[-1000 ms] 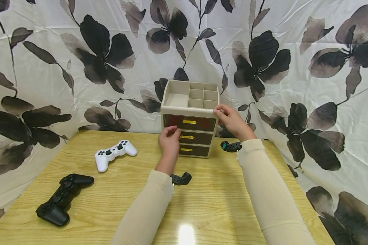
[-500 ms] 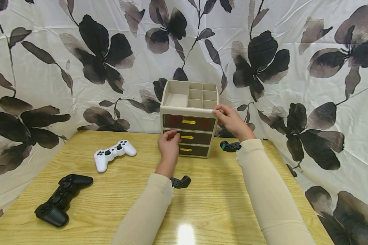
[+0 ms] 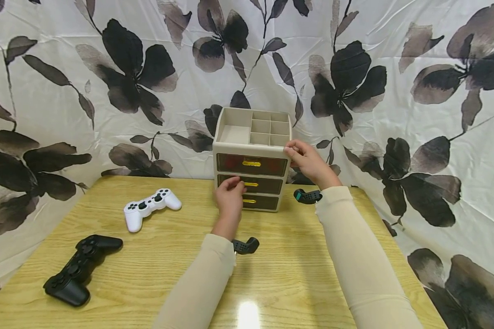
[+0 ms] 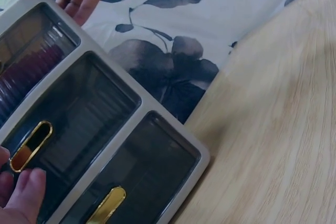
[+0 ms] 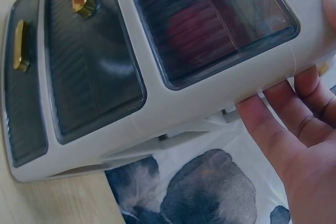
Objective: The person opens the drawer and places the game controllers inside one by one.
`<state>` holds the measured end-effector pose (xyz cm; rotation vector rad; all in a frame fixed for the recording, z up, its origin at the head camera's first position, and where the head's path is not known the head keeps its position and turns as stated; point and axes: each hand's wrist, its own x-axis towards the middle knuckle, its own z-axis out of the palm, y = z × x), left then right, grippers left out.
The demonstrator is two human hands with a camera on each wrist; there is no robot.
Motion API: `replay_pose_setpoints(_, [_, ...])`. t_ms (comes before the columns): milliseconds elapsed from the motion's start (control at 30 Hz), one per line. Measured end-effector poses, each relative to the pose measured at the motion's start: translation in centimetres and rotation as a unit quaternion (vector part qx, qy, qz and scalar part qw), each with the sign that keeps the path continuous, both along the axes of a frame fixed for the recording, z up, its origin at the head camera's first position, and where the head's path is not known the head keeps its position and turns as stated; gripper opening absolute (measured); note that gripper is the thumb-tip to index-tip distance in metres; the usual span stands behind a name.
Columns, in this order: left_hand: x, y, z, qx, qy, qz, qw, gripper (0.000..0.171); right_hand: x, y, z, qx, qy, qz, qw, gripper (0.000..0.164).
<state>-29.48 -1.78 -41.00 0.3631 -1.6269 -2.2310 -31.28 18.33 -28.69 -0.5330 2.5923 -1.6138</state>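
Observation:
A beige desktop drawer organizer (image 3: 247, 148) stands upright at the back of the table, with three dark see-through drawers and gold handles. My right hand (image 3: 310, 163) grips its upper right edge; in the right wrist view the fingers (image 5: 273, 129) lie along its side and the thumb is at the front. My left hand (image 3: 229, 201) is at the middle drawer (image 3: 267, 186), its loosely curled fingers just beside the gold handle (image 4: 30, 146). I see no clear hold on that handle. Something reddish shows inside the top drawer (image 5: 210, 30). All the drawers appear closed.
To the left on the wooden table (image 3: 160, 269) lie a white game controller (image 3: 152, 208) and a black game controller (image 3: 82, 269). A divided open tray (image 3: 253, 128) tops the organizer. Floral fabric (image 3: 148, 91) hangs close behind it.
My left hand has moved down from the top drawer's lower edge to the middle drawer, near its handle. The right hand keeps its grip on the organizer's edge.

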Motion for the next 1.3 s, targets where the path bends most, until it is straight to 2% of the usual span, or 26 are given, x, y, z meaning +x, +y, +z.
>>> replay_pose_setpoints(233, [0.0, 0.5, 0.1, 0.029, -0.009, -0.005, 0.9995, 0.018, -0.3, 0.0, -0.2, -0.009, -0.001, -0.003, 1.0, 0.027])
replay_pose_setpoints(733, [-0.5, 1.2, -0.3, 0.068, -0.005, 0.024, 0.9974, 0.013, 0.1, -0.1, 0.0, -0.002, -0.005, -0.006, 1.0, 0.03])
replay_pose_setpoints(833, [-0.5, 1.2, -0.3, 0.076, -0.001, 0.024, 0.9968, 0.012, -0.1, 0.0, -0.2, -0.001, -0.005, -0.007, 1.0, 0.03])
replay_pose_setpoints(1067, [-0.3, 1.1, 0.1, 0.076, -0.012, 0.021, 0.9968, 0.013, -2.3, 0.6, -1.9, -0.011, -0.006, -0.008, 1.0, 0.031])
replay_pose_setpoints(1300, [-0.2, 1.1, 0.1, 0.086, -0.016, 0.018, 0.996, 0.013, -2.4, 0.8, -2.2, -0.008, 0.007, -0.006, 1.0, 0.033])
